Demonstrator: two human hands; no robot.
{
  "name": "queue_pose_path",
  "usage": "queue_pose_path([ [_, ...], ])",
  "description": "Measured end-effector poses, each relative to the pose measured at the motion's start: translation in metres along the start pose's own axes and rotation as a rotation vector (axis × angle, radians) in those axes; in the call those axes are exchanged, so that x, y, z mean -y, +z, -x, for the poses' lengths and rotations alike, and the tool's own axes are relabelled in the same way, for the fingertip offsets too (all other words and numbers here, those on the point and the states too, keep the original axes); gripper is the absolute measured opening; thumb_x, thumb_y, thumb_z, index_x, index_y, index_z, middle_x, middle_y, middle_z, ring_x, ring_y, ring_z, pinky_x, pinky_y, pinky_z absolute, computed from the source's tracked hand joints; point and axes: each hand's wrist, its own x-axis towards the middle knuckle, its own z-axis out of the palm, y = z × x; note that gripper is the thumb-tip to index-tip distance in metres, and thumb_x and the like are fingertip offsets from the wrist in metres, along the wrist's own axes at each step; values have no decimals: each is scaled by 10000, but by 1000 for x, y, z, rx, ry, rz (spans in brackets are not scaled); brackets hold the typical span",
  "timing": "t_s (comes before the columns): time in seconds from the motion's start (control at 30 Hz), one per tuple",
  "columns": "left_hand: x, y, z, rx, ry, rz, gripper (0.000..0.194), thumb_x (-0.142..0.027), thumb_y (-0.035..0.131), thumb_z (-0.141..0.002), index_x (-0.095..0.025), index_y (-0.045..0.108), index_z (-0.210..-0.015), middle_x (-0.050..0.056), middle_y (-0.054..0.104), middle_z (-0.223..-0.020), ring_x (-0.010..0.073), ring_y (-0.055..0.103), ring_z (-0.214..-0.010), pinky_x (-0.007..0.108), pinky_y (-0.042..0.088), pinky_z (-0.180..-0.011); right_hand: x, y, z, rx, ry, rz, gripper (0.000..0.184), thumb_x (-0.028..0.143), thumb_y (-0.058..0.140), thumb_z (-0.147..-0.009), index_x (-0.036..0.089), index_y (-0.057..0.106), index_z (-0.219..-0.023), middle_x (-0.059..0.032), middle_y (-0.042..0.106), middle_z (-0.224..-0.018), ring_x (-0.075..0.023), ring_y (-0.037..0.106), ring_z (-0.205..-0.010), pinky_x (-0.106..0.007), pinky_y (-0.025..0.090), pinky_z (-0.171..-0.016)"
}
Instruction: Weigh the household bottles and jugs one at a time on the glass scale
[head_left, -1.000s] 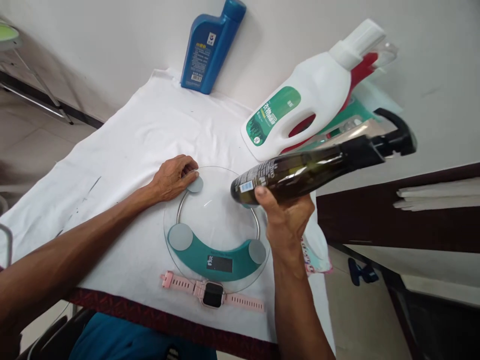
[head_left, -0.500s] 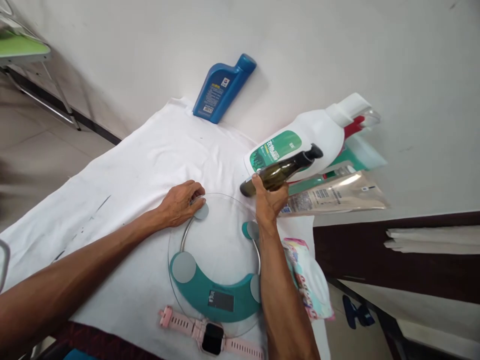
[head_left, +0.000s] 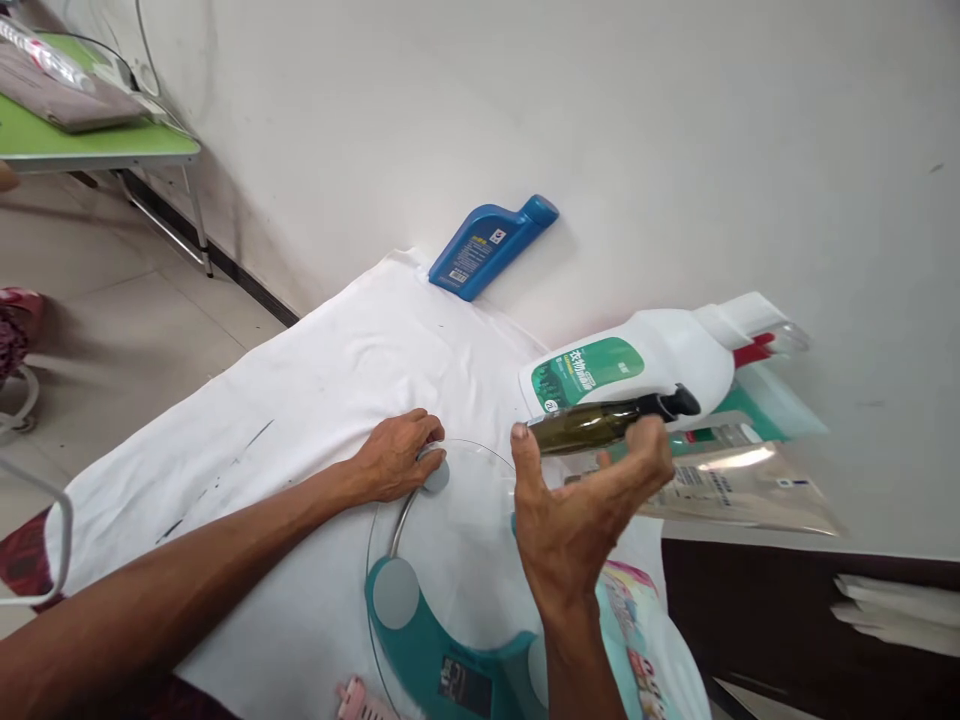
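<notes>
A round glass bathroom scale (head_left: 416, 610) with a teal band and a small display lies on a white cloth. My left hand (head_left: 401, 455) is closed at its far left edge, with the thumb over a grey round pad and the other fingers curled by the rim. My right hand (head_left: 581, 500) is raised above the scale's right side, thumb and fingers apart, holding nothing. Just beyond it stands a dark green pump bottle (head_left: 589, 427), its lower part hidden by the hand. Behind that is a large white laundry detergent bottle (head_left: 645, 350) with a green label.
A blue bottle (head_left: 487, 248) stands by the wall. Beige tube packaging (head_left: 742, 490) stands right of the pump bottle. A wipes pack (head_left: 645, 640) lies near my right forearm, and a pink watch strap (head_left: 364, 700) at the bottom. A green table (head_left: 97, 150) is far left.
My right hand has let go of the pump bottle and drawn back towards me, its fingers opening. My left hand stays at the scale's edge. The view has shifted up and left.
</notes>
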Motion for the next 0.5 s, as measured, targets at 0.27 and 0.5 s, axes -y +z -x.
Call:
queue_pose_path([
  [0.27,-5,-2,-2,37,-30,-29,140,-240,591,-974,-179,654,-1084,65,676,-1042,220,653,-923,346,504,-832,-9,167,-146,219,394,-334,815,479,869,-773,164,465,-1408,-228,481,-1582,-343,458,-1528,-544,350,-1302],
  [0.5,-6,-2,-3,78,-38,-30,237,-275,592,-1004,-158,674,-1193,89,705,-1131,240,686,-1012,356,543,-884,-32,265,-214,195,642,-443,643,445,817,-853,169,474,-1321,-197,551,-1459,-291,582,-1403,-497,510,-1193],
])
